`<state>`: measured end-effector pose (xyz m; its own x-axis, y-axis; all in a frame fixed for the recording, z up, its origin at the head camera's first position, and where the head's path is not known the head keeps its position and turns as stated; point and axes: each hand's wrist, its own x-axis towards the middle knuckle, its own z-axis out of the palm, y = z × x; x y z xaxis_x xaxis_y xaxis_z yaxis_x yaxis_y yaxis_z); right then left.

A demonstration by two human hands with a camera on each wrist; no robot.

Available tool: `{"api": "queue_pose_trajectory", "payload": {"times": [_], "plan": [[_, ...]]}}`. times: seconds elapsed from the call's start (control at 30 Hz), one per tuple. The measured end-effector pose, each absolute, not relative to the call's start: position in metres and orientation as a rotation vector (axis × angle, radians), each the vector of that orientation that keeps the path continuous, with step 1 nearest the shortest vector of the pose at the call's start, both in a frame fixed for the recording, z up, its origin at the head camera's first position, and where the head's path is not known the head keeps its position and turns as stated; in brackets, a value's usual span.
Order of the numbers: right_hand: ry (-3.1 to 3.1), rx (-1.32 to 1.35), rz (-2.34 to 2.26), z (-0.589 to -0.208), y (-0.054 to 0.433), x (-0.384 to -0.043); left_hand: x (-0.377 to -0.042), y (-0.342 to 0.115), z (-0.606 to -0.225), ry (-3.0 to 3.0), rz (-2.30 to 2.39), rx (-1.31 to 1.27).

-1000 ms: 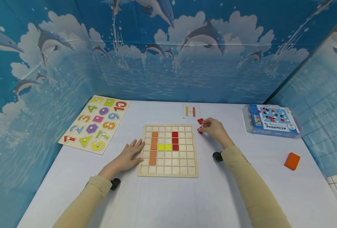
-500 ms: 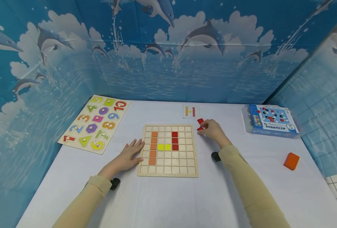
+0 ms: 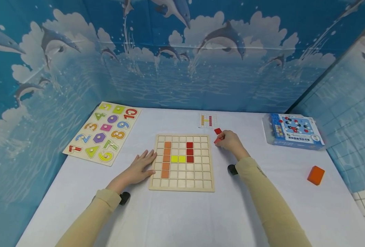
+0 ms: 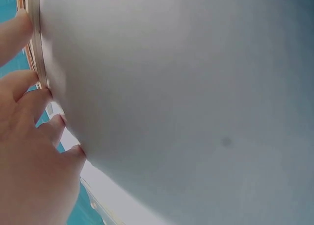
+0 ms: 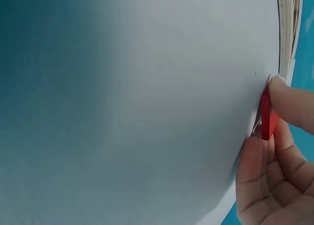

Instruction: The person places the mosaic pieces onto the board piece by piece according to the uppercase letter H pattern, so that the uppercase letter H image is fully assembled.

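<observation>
My left hand [image 3: 139, 169] lies with spread, straight fingers along the left edge of a wooden grid board [image 3: 181, 185]; in the left wrist view, its fingertips [image 4: 25, 26] meet the board's side. Set in the board are an orange column of tiles [image 3: 166, 158], a pair of yellow tiles [image 3: 178, 159] and a red column of tiles [image 3: 190, 152]. Right of the board, my right hand [image 3: 231, 141] pinches a red square tile [image 5: 266, 114] between thumb and fingers, low over the white cloth. Another red tile [image 3: 217, 131] lies just beyond that hand.
A small pattern card [image 3: 208, 120] lies behind the board. At the left is a number-and-shape puzzle board [image 3: 103, 133]. A blue boxed set [image 3: 296, 131] stands at the back right, with an orange block [image 3: 316, 175] nearer on the right. A dolphin-print curtain [image 3: 182, 85] hangs behind the table.
The red tile in my right hand has tilted, its face now catching more light. My right forearm has shifted slightly left. My left hand stays at the board's edge.
</observation>
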<state>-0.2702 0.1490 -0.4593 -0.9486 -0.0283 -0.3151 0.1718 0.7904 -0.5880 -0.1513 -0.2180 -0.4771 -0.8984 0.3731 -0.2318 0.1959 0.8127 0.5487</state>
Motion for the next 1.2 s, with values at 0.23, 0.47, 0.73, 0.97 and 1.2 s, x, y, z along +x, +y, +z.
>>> {"api": "queue_pose_trajectory", "payload": {"times": [0.23,0.47,0.73,0.97,1.2], "plan": [[2.658,0.121,-0.956,-0.459,0.15,-0.264,-0.151,-0.219,-0.477,2.667,0.772,0.444],[2.667,0.117,-0.993,-0.455,0.155,-0.254,-0.151,-0.219,-0.477,2.668,0.754,0.428],[2.549,0.017,-1.15,-0.452,0.143,-0.23,-0.151,-0.219,-0.476,2.67,0.762,0.43],[2.466,-0.13,-1.185,-0.456,0.116,-0.206,-0.15,-0.22,-0.475,2.671,0.777,0.446],[2.472,-0.218,-1.152,-0.45,0.091,-0.192,-0.15,-0.219,-0.476,2.676,0.767,0.437]]}}
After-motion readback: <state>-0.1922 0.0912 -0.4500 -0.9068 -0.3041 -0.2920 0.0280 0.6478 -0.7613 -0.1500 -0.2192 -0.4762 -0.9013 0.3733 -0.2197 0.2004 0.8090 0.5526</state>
